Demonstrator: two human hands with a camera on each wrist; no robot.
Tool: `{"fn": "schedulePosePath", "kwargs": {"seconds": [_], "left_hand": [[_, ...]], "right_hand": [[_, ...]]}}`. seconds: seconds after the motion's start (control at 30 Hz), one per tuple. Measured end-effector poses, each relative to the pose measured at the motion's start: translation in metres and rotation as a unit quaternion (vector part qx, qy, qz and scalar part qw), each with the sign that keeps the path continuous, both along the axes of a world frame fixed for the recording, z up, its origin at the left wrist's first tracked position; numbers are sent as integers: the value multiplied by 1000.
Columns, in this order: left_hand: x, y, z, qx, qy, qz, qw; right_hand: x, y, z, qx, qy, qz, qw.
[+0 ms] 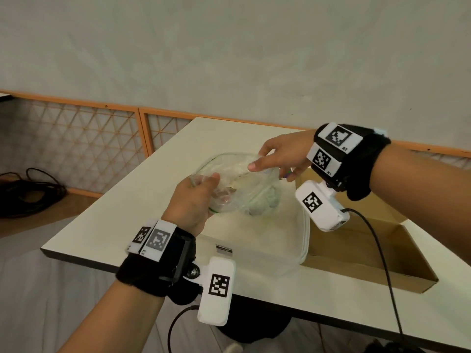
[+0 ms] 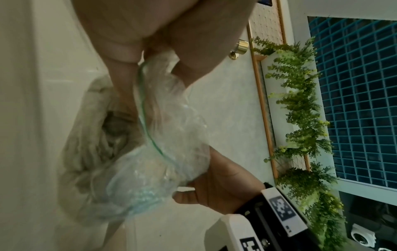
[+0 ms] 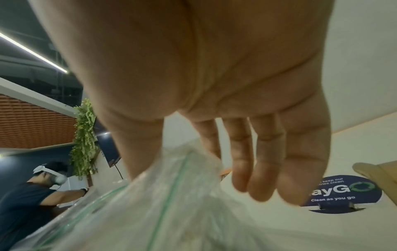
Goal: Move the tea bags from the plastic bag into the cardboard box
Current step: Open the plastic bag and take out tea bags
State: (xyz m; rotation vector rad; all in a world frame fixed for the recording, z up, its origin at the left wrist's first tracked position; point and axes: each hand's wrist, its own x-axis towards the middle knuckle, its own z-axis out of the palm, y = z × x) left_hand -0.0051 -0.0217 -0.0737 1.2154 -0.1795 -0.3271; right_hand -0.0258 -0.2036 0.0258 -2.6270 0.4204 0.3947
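Head view: in the middle of the frame, the left hand (image 1: pixel 193 200) and the right hand (image 1: pixel 277 155) each pinch the rim of the clear plastic bag (image 1: pixel 237 184), holding its mouth open. The tea bags (image 1: pixel 257 206) sit low inside. The cardboard box (image 1: pixel 369 248) waits at the lower right.

Left wrist view: the bag looks thin, soft and crinkly, so it should be light and floppy.

Right wrist view: the green zip line (image 3: pixel 169 185) marks the firmer rim, probably the best spot to hold.
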Motion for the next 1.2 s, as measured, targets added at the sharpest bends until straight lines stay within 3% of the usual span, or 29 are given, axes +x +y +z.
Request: {"fn": "schedulePosePath", "kwargs": {"seconds": [0.1, 0.23, 0.37, 0.57, 0.7, 0.83, 0.97, 1.07, 1.2], "left_hand": [[4, 6, 1, -56, 0, 45, 997], [2, 7, -1, -119, 38, -33, 992], [2, 6, -3, -110, 110, -75, 985], [3, 9, 10, -116, 208, -137, 962], [5, 6, 11, -107, 247, -170, 948], [-2, 4, 12, -63, 230, -206, 949], [-10, 7, 21, -11, 167, -275, 947], [-11, 7, 17, 77, 68, -237, 966], [-10, 9, 13, 168, -8, -162, 972]], "right_hand": [[3, 2, -5, -7, -11, -51, 999], [1, 9, -18, 148, 7, -86, 985], [-2, 1, -24, 223, -69, -128, 964], [-15, -9, -27, 368, -116, -225, 895], [-25, -19, -36, 464, -67, -230, 853], [-27, -23, -26, 444, 9, -140, 885], [-19, -27, -9, 339, 52, -61, 937], [-12, -25, -9, 270, 94, -7, 958], [-13, -23, -15, 255, 129, 47, 957]]}}
